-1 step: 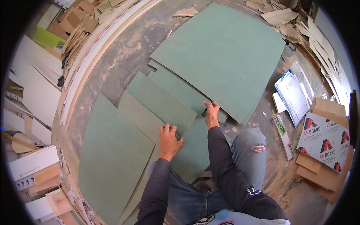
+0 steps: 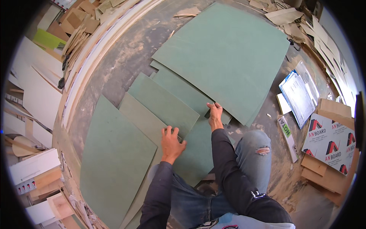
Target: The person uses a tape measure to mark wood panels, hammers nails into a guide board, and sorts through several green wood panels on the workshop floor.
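Observation:
Several thin green sheets lie overlapping on the floor around my hands. My left hand is palm down with bent fingers at the near corner of a narrow green sheet. Something small and greyish shows between its thumb and forefinger, mostly hidden. My right hand pinches a small dark object beside the near edge of the large green sheet; its kind cannot be made out. Another green sheet lies left of my left hand, over a duller grey-green sheet.
Papers in a blue-edged folder lie at the right, near a slim white box. Printed board and brown offcuts are stacked beyond. Pale board strips line the left, with scraps outside them. More scraps lie far right.

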### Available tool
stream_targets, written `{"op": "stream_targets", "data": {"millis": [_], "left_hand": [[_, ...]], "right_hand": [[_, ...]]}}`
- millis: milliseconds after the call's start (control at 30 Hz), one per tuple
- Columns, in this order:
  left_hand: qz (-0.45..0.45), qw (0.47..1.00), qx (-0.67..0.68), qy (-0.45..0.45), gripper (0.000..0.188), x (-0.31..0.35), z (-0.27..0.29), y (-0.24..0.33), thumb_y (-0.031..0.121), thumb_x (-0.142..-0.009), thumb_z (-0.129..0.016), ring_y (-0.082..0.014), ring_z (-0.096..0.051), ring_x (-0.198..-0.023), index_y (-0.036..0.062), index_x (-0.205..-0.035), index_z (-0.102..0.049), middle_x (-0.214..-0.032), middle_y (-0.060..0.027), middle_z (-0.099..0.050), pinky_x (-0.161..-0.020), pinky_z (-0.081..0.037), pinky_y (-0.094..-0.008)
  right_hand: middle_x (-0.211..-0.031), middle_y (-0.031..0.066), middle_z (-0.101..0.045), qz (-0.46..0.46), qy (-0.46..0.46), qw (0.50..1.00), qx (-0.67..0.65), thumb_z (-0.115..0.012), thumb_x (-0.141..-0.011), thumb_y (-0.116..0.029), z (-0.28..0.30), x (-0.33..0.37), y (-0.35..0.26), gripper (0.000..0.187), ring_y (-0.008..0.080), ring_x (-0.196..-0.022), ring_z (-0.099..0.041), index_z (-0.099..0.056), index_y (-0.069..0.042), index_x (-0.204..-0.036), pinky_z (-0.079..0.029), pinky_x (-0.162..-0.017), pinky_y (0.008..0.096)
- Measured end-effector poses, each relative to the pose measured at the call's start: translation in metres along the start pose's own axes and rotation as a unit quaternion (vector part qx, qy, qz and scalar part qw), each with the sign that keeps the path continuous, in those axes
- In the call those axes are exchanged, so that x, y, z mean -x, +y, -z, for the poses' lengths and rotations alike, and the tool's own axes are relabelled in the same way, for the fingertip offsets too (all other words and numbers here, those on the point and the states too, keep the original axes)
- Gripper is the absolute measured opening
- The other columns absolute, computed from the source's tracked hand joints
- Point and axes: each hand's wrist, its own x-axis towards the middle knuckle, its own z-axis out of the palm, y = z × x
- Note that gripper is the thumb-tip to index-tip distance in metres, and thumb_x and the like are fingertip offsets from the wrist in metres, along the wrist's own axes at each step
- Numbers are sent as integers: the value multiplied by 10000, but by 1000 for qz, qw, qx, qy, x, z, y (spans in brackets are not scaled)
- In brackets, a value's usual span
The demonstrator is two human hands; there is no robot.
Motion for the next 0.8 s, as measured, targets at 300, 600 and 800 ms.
{"op": "stream_targets", "data": {"millis": [300,600,800], "left_hand": [[-16,991,-132,-20,471,-2,-14,4,250,-640,-767,-329,-417,-1163,74,-1033,-576,-1142,-111,-489,-985,-302,-667],[28,981,-163,-103,494,-14,-33,3,237,-653,-770,-298,-390,-1203,87,-1057,-531,-1138,-85,-398,-979,-311,-692],[35,983,-163,-75,505,-21,-37,4,225,-647,-777,-279,-409,-1170,89,-1068,-533,-1131,-74,-399,-942,-385,-674]], "right_hand": [[-726,35,-519,-43,-159,984,62,-682,-867,-187,-5,40,-40,305,129,-606,-531,-520,28,-1009,-475,-497,294],[-728,152,-575,-64,-55,962,259,-712,-825,-193,74,53,-34,372,250,-671,-638,-522,113,-734,-548,-449,372],[-624,178,-504,98,127,920,357,-731,-762,-248,136,64,-17,428,252,-591,-496,-469,77,-665,-417,-564,442]]}}
